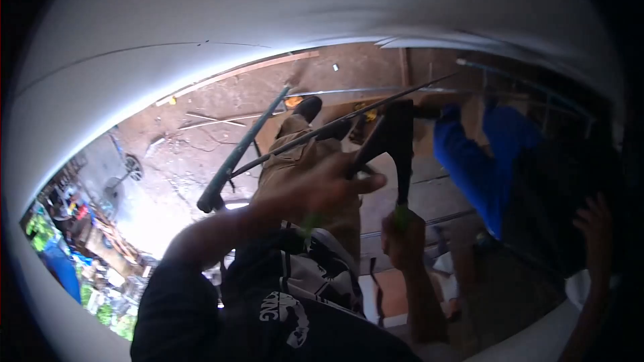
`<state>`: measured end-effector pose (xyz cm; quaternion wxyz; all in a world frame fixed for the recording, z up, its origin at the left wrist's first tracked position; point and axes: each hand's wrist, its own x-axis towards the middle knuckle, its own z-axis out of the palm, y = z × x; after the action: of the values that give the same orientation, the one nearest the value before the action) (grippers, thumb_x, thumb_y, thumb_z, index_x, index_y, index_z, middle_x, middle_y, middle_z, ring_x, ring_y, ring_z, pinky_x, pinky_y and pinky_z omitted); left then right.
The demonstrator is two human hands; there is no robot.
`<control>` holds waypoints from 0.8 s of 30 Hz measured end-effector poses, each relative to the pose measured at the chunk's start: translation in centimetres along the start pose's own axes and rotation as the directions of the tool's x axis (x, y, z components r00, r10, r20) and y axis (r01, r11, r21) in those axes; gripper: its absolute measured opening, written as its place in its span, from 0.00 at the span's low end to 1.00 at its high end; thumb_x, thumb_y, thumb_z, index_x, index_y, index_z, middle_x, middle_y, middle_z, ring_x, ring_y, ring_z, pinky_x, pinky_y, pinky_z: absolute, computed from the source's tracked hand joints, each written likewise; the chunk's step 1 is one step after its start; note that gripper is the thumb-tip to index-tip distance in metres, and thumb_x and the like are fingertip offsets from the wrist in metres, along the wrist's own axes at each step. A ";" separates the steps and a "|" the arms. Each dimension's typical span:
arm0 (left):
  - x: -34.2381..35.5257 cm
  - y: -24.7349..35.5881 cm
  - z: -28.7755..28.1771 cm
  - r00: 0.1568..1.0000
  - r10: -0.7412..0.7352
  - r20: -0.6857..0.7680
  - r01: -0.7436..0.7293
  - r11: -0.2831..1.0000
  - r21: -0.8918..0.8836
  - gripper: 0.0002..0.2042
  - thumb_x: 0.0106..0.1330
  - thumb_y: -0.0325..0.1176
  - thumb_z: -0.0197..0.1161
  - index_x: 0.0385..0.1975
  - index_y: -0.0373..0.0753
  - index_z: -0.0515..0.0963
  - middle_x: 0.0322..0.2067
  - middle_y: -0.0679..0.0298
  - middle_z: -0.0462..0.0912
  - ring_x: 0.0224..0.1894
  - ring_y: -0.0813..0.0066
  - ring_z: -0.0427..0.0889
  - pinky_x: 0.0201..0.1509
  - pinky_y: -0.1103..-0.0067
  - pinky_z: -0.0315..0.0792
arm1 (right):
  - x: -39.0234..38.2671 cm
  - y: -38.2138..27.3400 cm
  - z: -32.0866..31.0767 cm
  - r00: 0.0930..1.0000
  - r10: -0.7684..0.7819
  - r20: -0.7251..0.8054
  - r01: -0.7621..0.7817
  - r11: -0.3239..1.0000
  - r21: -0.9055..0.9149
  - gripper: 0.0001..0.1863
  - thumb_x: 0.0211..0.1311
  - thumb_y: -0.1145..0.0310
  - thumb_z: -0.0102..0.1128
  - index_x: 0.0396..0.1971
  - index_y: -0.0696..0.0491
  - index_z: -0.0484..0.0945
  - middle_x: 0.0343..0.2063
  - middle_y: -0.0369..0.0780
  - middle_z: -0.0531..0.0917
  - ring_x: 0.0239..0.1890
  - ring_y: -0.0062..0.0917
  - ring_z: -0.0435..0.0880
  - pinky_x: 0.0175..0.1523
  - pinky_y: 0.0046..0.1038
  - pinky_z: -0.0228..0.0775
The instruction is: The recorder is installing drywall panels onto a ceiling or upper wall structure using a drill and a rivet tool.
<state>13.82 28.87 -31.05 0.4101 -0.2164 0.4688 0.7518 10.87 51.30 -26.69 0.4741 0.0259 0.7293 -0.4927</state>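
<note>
My right hand (405,238) is closed round the lower end of a dark, wedge-shaped tool (401,137), where a bit of green shows. The tool stands roughly upright in front of me, its broad dark part above the fist; its exact kind is too dark to make out. My left hand (329,184) reaches across to the tool's lower left part. Its fingers are smeared by motion, and whether they grip the tool is unclear. A large white panel (268,7) spreads close overhead.
A grey-green tube (248,147) and a thin dark bar (335,123) cross before my legs. To the right stands a person in blue trousers (469,161), one hand (594,221) raised. Below lies a brown floor (201,104) with loose strips; clutter (100,248) fills the lower left.
</note>
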 end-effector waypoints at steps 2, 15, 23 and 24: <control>2.2 -2.5 4.7 0.896 0.324 -0.303 -0.421 0.838 -0.346 0.18 0.68 0.44 0.55 0.48 0.36 0.74 0.35 0.63 0.78 0.36 0.76 0.77 0.42 0.76 0.71 | 2.2 0.5 5.3 0.907 -0.389 -0.158 0.385 0.921 -0.057 0.16 0.60 0.60 0.62 0.19 0.48 0.67 0.12 0.29 0.66 0.11 0.12 0.61 0.17 0.20 0.56; -0.2 -10.0 -5.1 0.897 0.272 -0.348 -0.312 0.948 -0.063 0.29 0.66 0.44 0.54 0.65 0.39 0.59 0.63 0.53 0.64 0.66 0.65 0.62 0.61 0.77 0.62 | 3.3 5.9 4.4 0.991 -0.115 0.062 0.121 0.987 -0.107 0.17 0.61 0.56 0.60 0.20 0.51 0.71 0.10 0.33 0.70 0.17 0.20 0.74 0.23 0.27 0.64; -1.3 -7.2 3.4 0.851 0.140 -0.506 -0.234 0.964 -0.125 0.38 0.66 0.54 0.51 0.67 0.32 0.50 0.67 0.54 0.55 0.69 0.71 0.52 0.69 0.71 0.51 | 2.4 14.2 7.8 0.772 -0.636 -0.001 0.523 0.636 -0.567 0.15 0.61 0.55 0.61 0.23 0.49 0.72 0.11 0.30 0.70 0.12 0.12 0.70 0.17 0.16 0.58; -1.2 -9.9 1.2 0.856 0.257 -0.448 -0.348 0.928 -0.134 0.41 0.64 0.56 0.53 0.67 0.32 0.49 0.66 0.52 0.56 0.68 0.69 0.54 0.69 0.71 0.51 | 2.5 14.0 7.6 0.951 -0.309 0.011 0.306 0.936 -0.173 0.14 0.60 0.56 0.62 0.25 0.50 0.73 0.13 0.32 0.72 0.14 0.15 0.72 0.19 0.19 0.61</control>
<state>22.72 31.63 -34.88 0.1495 -0.3394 0.4924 0.7874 21.60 51.75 -38.72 0.3858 -0.1253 0.7680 -0.4956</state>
